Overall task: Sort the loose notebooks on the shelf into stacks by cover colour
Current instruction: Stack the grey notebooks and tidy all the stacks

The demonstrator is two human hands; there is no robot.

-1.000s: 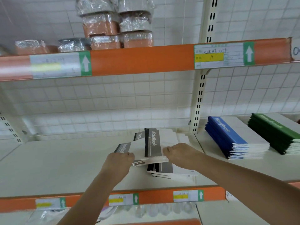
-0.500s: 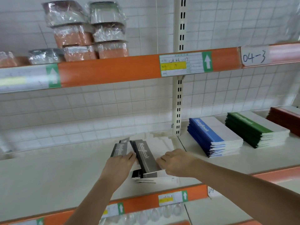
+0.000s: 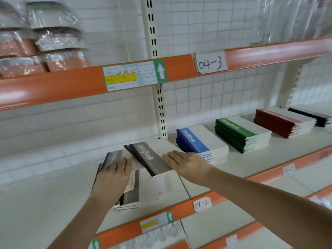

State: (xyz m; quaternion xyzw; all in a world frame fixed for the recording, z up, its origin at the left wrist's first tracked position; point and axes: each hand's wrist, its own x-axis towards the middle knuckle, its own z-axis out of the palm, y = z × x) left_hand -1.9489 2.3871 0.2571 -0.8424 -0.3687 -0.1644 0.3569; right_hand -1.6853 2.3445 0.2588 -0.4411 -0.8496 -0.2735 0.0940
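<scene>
Squaring comes next: your left hand (image 3: 112, 178) presses flat on the grey notebooks (image 3: 129, 194) mid-shelf (image 3: 45, 203), right hand (image 3: 186, 163) flat, fingers straight, on the skewed top notebook (image 3: 149, 158) (blue stack (image 3: 195, 142) just beside).

Glossy orange shelf edge (image 3: 53, 87); paper notebooks (image 3: 149, 159)
</scene>
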